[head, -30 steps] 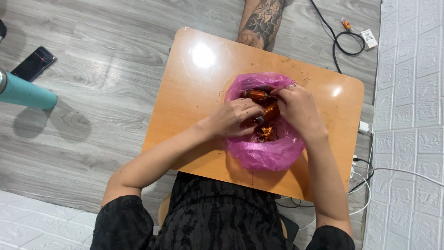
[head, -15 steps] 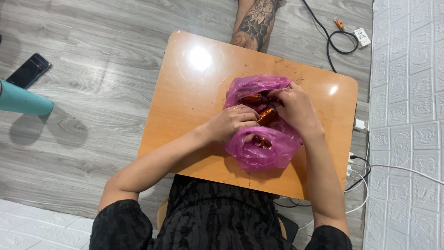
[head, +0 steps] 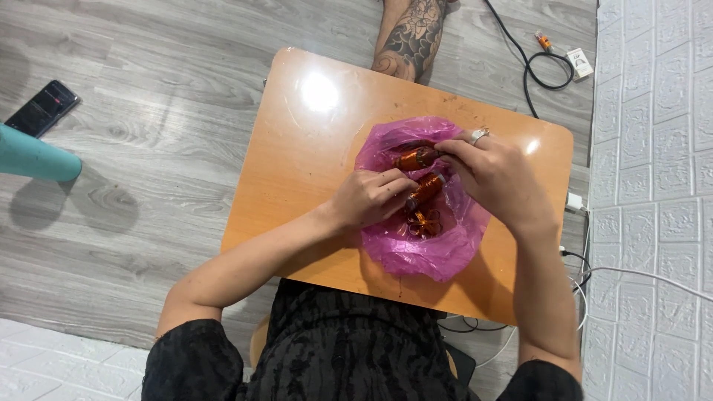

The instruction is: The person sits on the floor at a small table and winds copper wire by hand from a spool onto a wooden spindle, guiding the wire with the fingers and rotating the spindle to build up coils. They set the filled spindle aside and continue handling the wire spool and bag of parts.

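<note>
A pink plastic bag (head: 438,245) lies spread open on a small orange wooden table (head: 297,171). Several orange foil-wrapped candies rest in it. My left hand (head: 369,199) pinches one end of a candy (head: 425,190) near the bag's middle. My right hand (head: 496,174), with a ring on one finger, holds the end of another candy (head: 416,157) toward the bag's far side. A loose twisted wrapper or candy (head: 423,221) lies just below my left fingers.
A tattooed leg of another person (head: 412,37) stands at the table's far edge. A phone (head: 42,108) and a teal cylinder (head: 33,157) lie on the grey floor at left. Cables and a white plug (head: 553,63) run along the right wall.
My hands have drawn slightly apart, and the two candies now show more plainly between them. The bag lies flatter and more open than before.
</note>
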